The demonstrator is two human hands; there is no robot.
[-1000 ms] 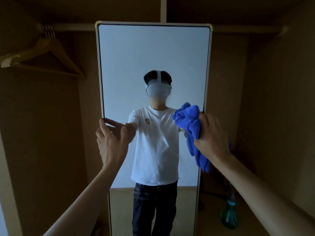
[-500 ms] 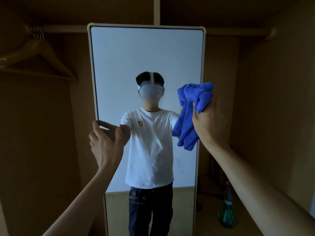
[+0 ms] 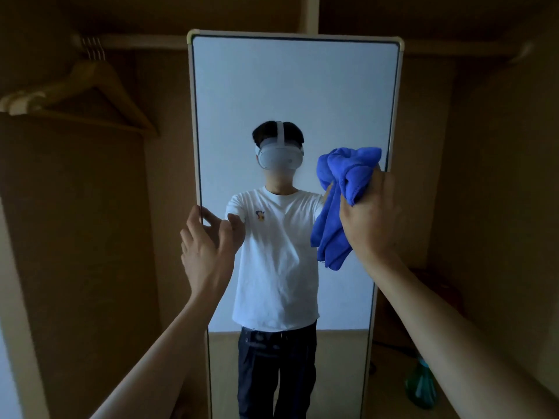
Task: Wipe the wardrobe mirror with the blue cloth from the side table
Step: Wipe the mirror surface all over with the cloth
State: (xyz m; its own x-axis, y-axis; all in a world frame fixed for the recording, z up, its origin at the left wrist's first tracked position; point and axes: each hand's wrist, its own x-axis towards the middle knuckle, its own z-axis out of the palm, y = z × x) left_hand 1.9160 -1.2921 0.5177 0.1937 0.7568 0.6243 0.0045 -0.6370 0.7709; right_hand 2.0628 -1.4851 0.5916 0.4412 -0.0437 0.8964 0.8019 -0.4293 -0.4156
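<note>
1. Over the last second my right hand has carried the blue cloth up the right side of the mirror, from about the chest of my reflection to beside its head. Between the last two looks the hand has also drifted a little inward, off the right frame and onto the glass.
2. I judge that as one upward stroke along the right edge, with the wiping under way. Most of the glass, above all the top and the left half, seems not yet covered.
3. My right hand is closed in a fist round the bunched cloth, whose loose folds hang below my palm against the glass.
4. My left hand has barely moved. Its fingers curl round the mirror's left frame, thumb apart on the glass side, steadying it.
5. Hard to make out: whether the cloth presses flat or only brushes the glass, since my hand hides the contact.
6. The wardrobe is dim. The hangers on the rail at upper left are shadowy, and a green bottle on the floor at lower right is blurred.
7. The mirror's foot is cut off by the picture's lower edge, and the side table is not in view.
</note>
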